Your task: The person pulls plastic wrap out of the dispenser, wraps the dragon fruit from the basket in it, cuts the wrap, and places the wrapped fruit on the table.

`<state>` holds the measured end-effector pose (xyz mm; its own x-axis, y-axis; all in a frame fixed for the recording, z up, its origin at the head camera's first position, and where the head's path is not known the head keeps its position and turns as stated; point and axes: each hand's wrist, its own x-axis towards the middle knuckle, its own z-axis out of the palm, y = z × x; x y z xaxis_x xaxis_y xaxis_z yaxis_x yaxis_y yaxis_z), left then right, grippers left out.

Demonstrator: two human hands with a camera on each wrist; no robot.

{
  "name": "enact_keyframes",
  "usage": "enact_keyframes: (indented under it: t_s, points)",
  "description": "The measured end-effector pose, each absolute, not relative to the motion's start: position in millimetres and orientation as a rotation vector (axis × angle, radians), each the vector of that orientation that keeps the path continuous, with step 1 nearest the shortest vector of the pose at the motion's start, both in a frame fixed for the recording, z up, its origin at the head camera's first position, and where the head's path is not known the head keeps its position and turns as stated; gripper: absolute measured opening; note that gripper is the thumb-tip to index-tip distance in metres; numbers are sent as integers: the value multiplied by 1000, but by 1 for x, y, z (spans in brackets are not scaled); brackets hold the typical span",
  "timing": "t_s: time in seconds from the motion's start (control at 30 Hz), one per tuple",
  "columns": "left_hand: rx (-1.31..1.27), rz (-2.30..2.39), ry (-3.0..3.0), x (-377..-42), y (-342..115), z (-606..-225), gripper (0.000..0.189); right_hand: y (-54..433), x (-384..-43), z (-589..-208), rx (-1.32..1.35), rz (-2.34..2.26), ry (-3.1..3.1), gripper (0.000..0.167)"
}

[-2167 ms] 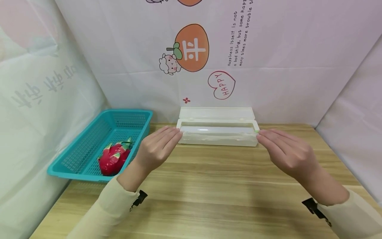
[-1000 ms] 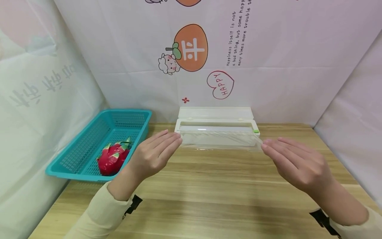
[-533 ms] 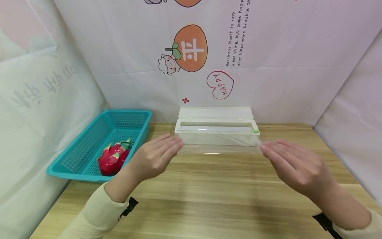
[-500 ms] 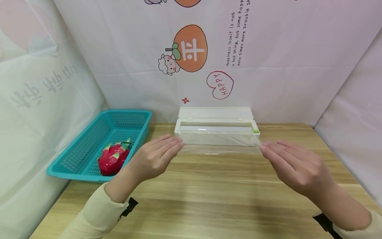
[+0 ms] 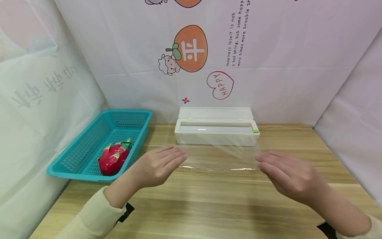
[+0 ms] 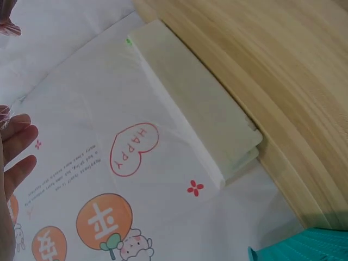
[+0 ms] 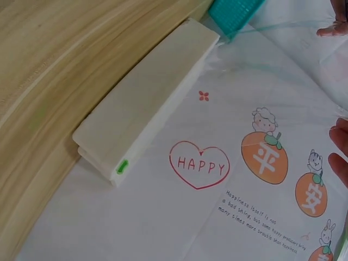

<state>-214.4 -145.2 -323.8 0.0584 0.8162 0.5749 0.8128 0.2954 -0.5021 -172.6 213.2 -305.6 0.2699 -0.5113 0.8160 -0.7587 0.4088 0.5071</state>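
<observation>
A clear sheet of cling film [image 5: 219, 157] stretches forward from a white cling film dispenser [image 5: 216, 138] near the back wall. My left hand [image 5: 156, 167] pinches the film's left front corner between thumb and fingers. At the right front corner, my right hand [image 5: 290, 176] pinches it the same way. Between the two hands the front edge of the film catches the light, raised over the wooden table. The dispenser's lid [image 5: 216, 113] stands up behind its roll, and a green slider [image 7: 123, 166] sits at one end. My thumbs are hidden in the head view.
To the left stands a turquoise basket [image 5: 68, 169] with a red dragon fruit [image 5: 113, 159] in it. The wooden table [image 5: 215, 202] runs back to a printed white cloth wall [image 5: 277, 93]; cloth also hangs on both sides.
Both hands have moved back from the dispenser towards me, drawing out more of the cling film. The dispenser stays in place.
</observation>
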Motion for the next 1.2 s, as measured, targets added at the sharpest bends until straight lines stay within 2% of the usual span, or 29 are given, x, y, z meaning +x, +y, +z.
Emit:
enact_keyframes:
  t_s: [0.8, 1.2]
  points:
    - [-1704, 128, -1677, -200, -145, -365, 33, 212, -159, -349, 1429, 258, -1456, 25]
    - [-1813, 173, -1749, -197, -145, -389, 41, 224, -156, -392, 1482, 275, -1716, 29]
